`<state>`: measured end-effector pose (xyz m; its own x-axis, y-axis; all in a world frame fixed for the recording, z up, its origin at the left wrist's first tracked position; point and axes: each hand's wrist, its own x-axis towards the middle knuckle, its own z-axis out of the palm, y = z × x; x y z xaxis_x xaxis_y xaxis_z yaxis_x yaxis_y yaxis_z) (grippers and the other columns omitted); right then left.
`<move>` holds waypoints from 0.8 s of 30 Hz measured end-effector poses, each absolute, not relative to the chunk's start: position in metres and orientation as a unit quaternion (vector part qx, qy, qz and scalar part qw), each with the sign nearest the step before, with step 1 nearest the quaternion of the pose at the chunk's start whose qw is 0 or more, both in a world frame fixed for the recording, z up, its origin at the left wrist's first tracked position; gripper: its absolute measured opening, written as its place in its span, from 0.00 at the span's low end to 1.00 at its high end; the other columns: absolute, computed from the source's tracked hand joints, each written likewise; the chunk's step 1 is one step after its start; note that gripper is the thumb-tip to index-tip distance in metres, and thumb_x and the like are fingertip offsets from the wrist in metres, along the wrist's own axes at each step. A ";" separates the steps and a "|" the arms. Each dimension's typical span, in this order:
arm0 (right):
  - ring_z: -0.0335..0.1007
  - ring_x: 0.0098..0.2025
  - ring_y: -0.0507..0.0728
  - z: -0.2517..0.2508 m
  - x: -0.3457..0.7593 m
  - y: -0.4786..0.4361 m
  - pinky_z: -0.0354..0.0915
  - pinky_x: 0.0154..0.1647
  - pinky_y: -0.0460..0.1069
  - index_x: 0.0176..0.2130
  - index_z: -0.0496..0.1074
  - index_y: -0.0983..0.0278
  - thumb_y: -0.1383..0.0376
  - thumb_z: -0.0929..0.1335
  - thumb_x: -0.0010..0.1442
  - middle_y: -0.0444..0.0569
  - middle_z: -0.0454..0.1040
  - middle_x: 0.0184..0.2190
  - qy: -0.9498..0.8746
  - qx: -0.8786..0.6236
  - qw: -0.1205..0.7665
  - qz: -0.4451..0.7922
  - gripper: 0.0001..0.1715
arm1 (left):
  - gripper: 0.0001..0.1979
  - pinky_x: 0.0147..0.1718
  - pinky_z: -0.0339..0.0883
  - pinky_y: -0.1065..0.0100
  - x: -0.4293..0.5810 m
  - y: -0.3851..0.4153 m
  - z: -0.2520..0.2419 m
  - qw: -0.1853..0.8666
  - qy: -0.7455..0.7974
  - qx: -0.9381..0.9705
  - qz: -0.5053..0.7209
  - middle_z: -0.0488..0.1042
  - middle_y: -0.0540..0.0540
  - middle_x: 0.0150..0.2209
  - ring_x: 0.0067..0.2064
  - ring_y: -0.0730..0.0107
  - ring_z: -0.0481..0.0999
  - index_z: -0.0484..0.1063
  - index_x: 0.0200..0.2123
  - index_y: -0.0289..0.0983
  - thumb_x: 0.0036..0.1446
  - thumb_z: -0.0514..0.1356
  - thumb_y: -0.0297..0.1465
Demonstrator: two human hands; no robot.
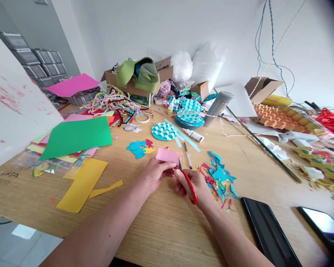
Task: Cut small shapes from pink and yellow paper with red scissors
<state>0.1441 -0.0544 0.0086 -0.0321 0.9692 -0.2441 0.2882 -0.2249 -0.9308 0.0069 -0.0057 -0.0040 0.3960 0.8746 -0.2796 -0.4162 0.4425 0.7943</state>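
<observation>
- The left hand (156,175) pinched the near edge of the pink paper (167,155), thumb on top, above the middle of the wooden tabletop (156,231).
- The right hand (196,185) gripped the red-handled scissors (194,193), their blades at the paper's right edge; whether they were cutting into it, I could not tell.
- Just beyond the right hand lay a pen (187,155); close on its right, a heap of scraps (221,174) bounded that side.
- The blue fish cutout (137,149) lay near the paper's left edge.
- A stretch of wood separated the left forearm from the yellow paper (83,183), and more lay between both forearms.
- A black phone (269,230) flanked the right forearm.
- The tabletop's front edge ran below the yellow paper, at lower left.
</observation>
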 end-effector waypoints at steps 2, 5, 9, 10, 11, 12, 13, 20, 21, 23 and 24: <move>0.62 0.14 0.49 0.009 0.144 -0.055 0.55 0.14 0.42 0.20 0.67 0.66 0.41 0.70 0.48 0.47 0.71 0.15 -0.519 -0.606 0.343 0.495 0.31 | 0.13 0.27 0.61 0.71 0.007 -0.006 -0.004 0.772 0.354 0.321 0.420 0.75 0.45 0.28 0.29 0.73 0.71 0.78 0.31 0.32 0.39 0.69 0.31; 0.61 0.14 0.49 0.009 0.144 -0.055 0.55 0.14 0.42 0.19 0.67 0.66 0.41 0.70 0.49 0.47 0.70 0.14 -0.524 -0.606 0.341 0.492 0.31 | 0.12 0.28 0.61 0.71 0.007 -0.005 -0.004 0.773 0.354 0.318 0.419 0.76 0.45 0.28 0.29 0.73 0.72 0.78 0.29 0.32 0.38 0.69 0.31; 0.60 0.13 0.49 0.011 0.143 -0.055 0.53 0.13 0.42 0.18 0.66 0.65 0.41 0.70 0.48 0.46 0.70 0.14 -0.524 -0.610 0.336 0.490 0.31 | 0.11 0.28 0.61 0.71 0.006 -0.005 -0.003 0.774 0.355 0.321 0.415 0.76 0.44 0.27 0.28 0.74 0.71 0.77 0.27 0.31 0.38 0.70 0.32; 0.60 0.13 0.49 0.012 0.143 -0.055 0.53 0.13 0.43 0.18 0.66 0.65 0.41 0.70 0.48 0.46 0.70 0.13 -0.525 -0.612 0.335 0.488 0.31 | 0.11 0.28 0.61 0.71 0.006 -0.005 -0.003 0.774 0.353 0.324 0.414 0.76 0.44 0.27 0.27 0.74 0.71 0.77 0.27 0.31 0.38 0.69 0.32; 0.60 0.13 0.49 0.012 0.143 -0.055 0.53 0.13 0.43 0.18 0.66 0.65 0.40 0.70 0.48 0.46 0.69 0.13 -0.526 -0.613 0.333 0.486 0.31 | 0.11 0.28 0.61 0.71 0.006 -0.004 -0.002 0.773 0.351 0.328 0.414 0.75 0.45 0.26 0.27 0.74 0.71 0.77 0.26 0.31 0.39 0.69 0.32; 0.60 0.13 0.49 0.012 0.143 -0.055 0.53 0.13 0.43 0.18 0.66 0.65 0.40 0.70 0.48 0.46 0.69 0.13 -0.527 -0.615 0.330 0.485 0.31 | 0.11 0.28 0.61 0.71 0.005 -0.004 -0.001 0.772 0.350 0.332 0.414 0.75 0.45 0.25 0.27 0.74 0.70 0.77 0.25 0.31 0.38 0.69 0.33; 0.60 0.13 0.49 0.013 0.143 -0.055 0.53 0.13 0.43 0.18 0.66 0.64 0.40 0.70 0.48 0.46 0.69 0.13 -0.527 -0.616 0.327 0.485 0.31 | 0.11 0.28 0.61 0.71 0.005 -0.004 0.000 0.770 0.351 0.335 0.415 0.74 0.45 0.24 0.26 0.74 0.70 0.77 0.24 0.31 0.38 0.69 0.33; 0.60 0.13 0.49 0.012 0.144 -0.055 0.54 0.14 0.43 0.17 0.66 0.65 0.41 0.70 0.48 0.46 0.69 0.13 -0.530 -0.609 0.325 0.492 0.31 | 0.10 0.27 0.61 0.70 0.004 -0.004 0.002 0.750 0.374 0.350 0.418 0.75 0.44 0.24 0.25 0.74 0.70 0.77 0.23 0.31 0.38 0.69 0.33; 0.60 0.13 0.49 0.012 0.144 -0.055 0.54 0.14 0.43 0.18 0.66 0.65 0.41 0.70 0.48 0.46 0.69 0.13 -0.532 -0.606 0.326 0.492 0.31 | 0.10 0.27 0.61 0.70 0.005 -0.004 0.002 0.748 0.374 0.354 0.419 0.75 0.44 0.25 0.25 0.74 0.70 0.77 0.24 0.31 0.38 0.69 0.33; 0.60 0.14 0.49 0.012 0.145 -0.055 0.54 0.14 0.42 0.18 0.66 0.65 0.41 0.70 0.49 0.46 0.70 0.14 -0.535 -0.602 0.329 0.492 0.31 | 0.10 0.28 0.62 0.70 0.005 -0.004 0.001 0.745 0.375 0.359 0.419 0.76 0.44 0.25 0.26 0.74 0.70 0.77 0.24 0.31 0.38 0.68 0.33; 0.60 0.13 0.48 0.012 0.145 -0.055 0.54 0.14 0.42 0.18 0.66 0.65 0.41 0.70 0.48 0.46 0.70 0.14 -0.535 -0.601 0.329 0.493 0.31 | 0.10 0.28 0.62 0.70 0.005 -0.004 0.000 0.745 0.374 0.360 0.419 0.76 0.43 0.26 0.26 0.73 0.70 0.78 0.24 0.31 0.38 0.68 0.33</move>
<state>0.1450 -0.0551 0.0124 -0.0595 0.9689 -0.2401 0.3192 -0.2095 -0.9243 0.0045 -0.0036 0.0003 0.3685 0.8936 -0.2564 -0.3547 0.3901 0.8497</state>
